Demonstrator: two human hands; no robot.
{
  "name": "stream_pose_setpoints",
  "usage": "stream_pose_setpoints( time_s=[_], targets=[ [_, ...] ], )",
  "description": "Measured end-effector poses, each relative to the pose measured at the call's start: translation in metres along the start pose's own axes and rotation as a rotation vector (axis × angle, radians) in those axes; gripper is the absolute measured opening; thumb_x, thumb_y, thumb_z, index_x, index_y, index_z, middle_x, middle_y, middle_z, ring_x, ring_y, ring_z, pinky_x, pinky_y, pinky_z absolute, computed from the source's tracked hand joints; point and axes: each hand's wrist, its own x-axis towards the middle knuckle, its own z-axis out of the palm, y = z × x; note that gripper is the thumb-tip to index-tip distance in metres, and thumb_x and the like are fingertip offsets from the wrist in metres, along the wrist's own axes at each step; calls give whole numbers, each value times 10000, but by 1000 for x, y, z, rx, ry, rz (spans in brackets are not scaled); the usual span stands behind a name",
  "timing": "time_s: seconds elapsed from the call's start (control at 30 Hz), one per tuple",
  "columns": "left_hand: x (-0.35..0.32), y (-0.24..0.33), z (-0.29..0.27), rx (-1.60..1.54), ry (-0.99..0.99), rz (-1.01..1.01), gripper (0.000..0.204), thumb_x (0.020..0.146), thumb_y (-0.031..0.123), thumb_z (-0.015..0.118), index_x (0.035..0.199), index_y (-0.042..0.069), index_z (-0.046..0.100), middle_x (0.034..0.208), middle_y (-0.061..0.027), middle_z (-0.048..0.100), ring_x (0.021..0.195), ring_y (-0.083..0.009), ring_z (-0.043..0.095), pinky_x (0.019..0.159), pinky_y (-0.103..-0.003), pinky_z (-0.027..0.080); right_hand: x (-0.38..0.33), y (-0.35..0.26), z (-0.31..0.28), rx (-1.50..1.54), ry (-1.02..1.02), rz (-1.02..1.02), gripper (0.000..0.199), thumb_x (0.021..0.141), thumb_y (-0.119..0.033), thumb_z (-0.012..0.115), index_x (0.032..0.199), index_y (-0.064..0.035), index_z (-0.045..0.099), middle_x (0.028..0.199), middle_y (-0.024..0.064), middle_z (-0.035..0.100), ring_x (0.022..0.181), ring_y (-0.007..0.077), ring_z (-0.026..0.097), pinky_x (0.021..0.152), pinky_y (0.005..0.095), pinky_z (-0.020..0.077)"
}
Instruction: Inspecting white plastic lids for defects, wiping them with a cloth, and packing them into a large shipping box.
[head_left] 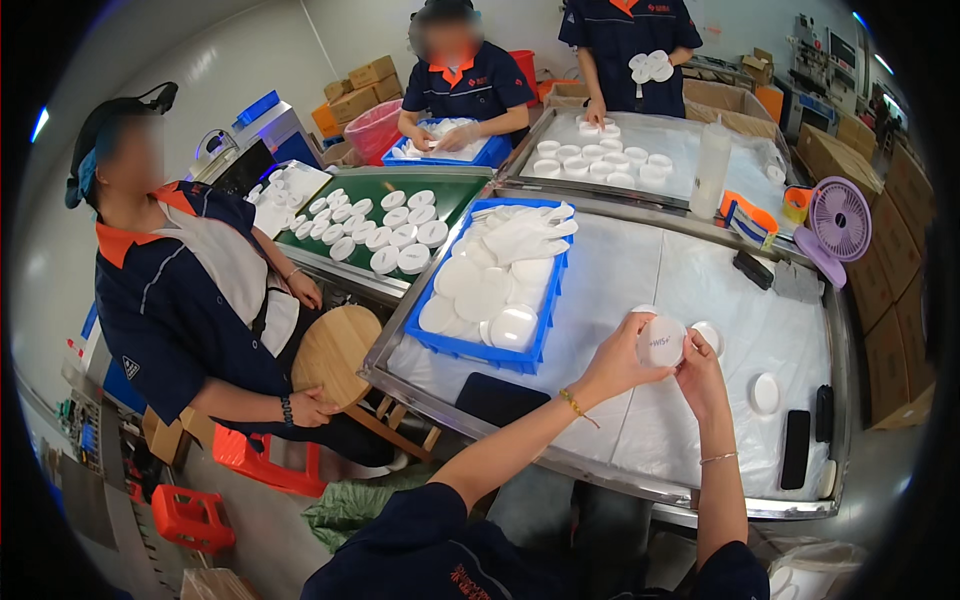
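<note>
Both my hands hold up a white round lid-like piece with dark printed marks on its face, above the white-covered table. My left hand grips its left side, and the fingers of my right hand close on its right edge. Just behind my right fingers lies another white round piece, partly covered. A third one rests on the table to the right. Left of my hands stands a blue crate filled with white round pieces, with white gloves on top.
Dark phone-like slabs lie at the table's front left and right. A purple fan stands at the right corner. One co-worker holds a wooden stool at the left; two work beyond. White rings cover a green table.
</note>
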Motion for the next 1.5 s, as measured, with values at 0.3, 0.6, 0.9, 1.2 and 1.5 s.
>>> stream_pose_setpoints(
  time_s=[0.3, 0.6, 0.9, 1.2, 1.5],
  targets=[
    [-4, -2, -7, 224, -223, -17, 787, 691, 340, 855, 1287, 26, 448, 1250, -190, 548, 1169, -304, 539, 1010, -406, 422, -5, -14, -1, -529, -199, 0, 79, 956, -151, 623, 956, -73, 607, 820, -52, 574, 738, 42, 500, 688, 220, 420],
    [-104, 42, -48, 338, -120, 85, 515, 864, 236, 698, 1300, 48, 496, 1263, -142, 545, 1198, -342, 496, 1026, -413, 387, -66, 1, 9, -1318, -259, -71, 49, 760, 15, 642, 805, 1, 631, 796, 166, 626, 714, 320, 608, 683, 394, 491],
    [-189, 58, -61, 568, -109, 47, 235, 868, 219, 679, 1080, 125, 643, 948, -18, 622, 898, -200, 577, 908, -378, 372, -105, 15, 17, -1782, -130, -471, 112, 777, -20, 614, 884, -38, 642, 902, 110, 610, 933, 301, 583, 812, 417, 445],
    [-194, 53, -67, 738, -22, 227, 409, 780, 435, 751, 990, 105, 630, 848, -19, 539, 839, -214, 538, 824, -364, 381, -151, -6, -19, -1710, 307, -452, 146, 859, -142, 636, 958, -36, 619, 925, 150, 611, 939, 344, 596, 806, 459, 461],
    [-200, 42, -72, 751, 64, 109, 593, 637, 627, 778, 807, 84, 611, 804, -66, 542, 830, -250, 546, 799, -367, 386, -228, 9, -49, -1796, 525, -494, 281, 965, -229, 534, 771, -31, 578, 808, 127, 599, 835, 333, 569, 815, 449, 401]
  ],
)
